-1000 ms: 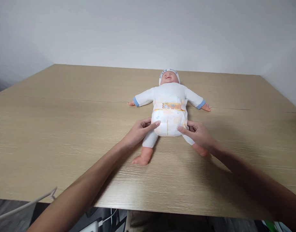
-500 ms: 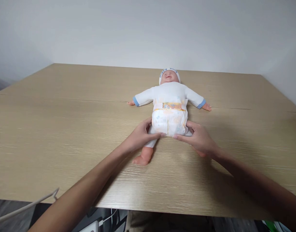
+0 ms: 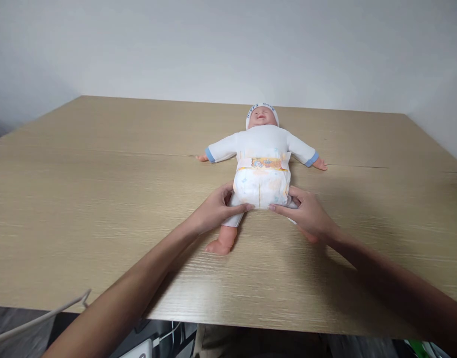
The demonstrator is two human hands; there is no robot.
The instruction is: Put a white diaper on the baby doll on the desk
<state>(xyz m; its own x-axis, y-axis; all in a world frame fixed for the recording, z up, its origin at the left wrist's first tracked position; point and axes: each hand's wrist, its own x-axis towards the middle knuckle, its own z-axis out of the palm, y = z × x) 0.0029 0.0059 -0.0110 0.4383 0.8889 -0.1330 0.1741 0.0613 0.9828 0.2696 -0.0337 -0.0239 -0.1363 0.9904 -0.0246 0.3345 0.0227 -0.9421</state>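
white cloth-bodied baby doll with blue cuffs (image 3: 263, 138): flat on its back on the pale wood-grain counter (image 3: 101, 219), head at twelve, arms out toward ten and two, legs spread toward seven and five.
white printed disposable diaper (image 3: 261, 181): around the doll's hips, a little toward three o'clock of the view's middle; it is the hub of this clock.
orange patterned waist strip (image 3: 267, 163): at twelve from the hub, roughly level across the belly; how firmly it is fastened cannot be told.
left hand (image 3: 215, 210): at eight, its grip closed around the leg edge, thumb along the lower front, fingers bent at the side.
right hand (image 3: 311, 213): at four, in a near-mirror grip on the other leg edge; how hard either one pinches cannot be told.
step at the leg edges: seemingly evening out the fit around both thighs.
pull: best kept light and equal toward eight and four, so the centre line keeps pointing to six.
fingertips: better run under each edge to free any tucked-in frill than to tug from outside.
risk: a hard downward pull could drag the strip toward six or slide the doll.
check: both leg edges should lie flat and match, without gaps.
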